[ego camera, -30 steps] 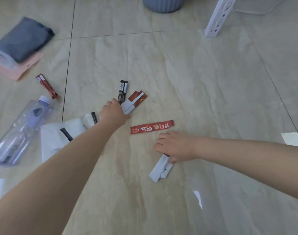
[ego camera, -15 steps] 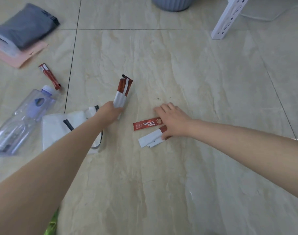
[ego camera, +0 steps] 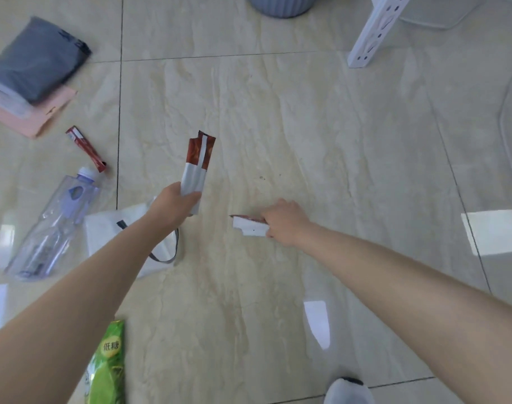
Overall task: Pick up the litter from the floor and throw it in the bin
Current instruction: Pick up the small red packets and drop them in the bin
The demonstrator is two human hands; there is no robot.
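Both hands off the tile since half a second ago, each now carrying sachets; the Nescafé stick no longer lies on the floor.

My left hand [ego camera: 173, 207] is closed round a bunch of red-and-white sachets [ego camera: 197, 167], standing upright above the fist. My right hand [ego camera: 285, 221] is clenched on more sachets [ego camera: 250, 227], white side up, sticking out leftward; probably two or three, can't count them. The bin [ego camera: 281, 5] sits at the top edge, well apart from both hands. On the floor [ego camera: 278, 126] at left: a red stick sachet [ego camera: 87, 148], a clear bottle [ego camera: 55, 225], a white bag [ego camera: 114, 237], and a green packet [ego camera: 107, 371] by my left forearm.
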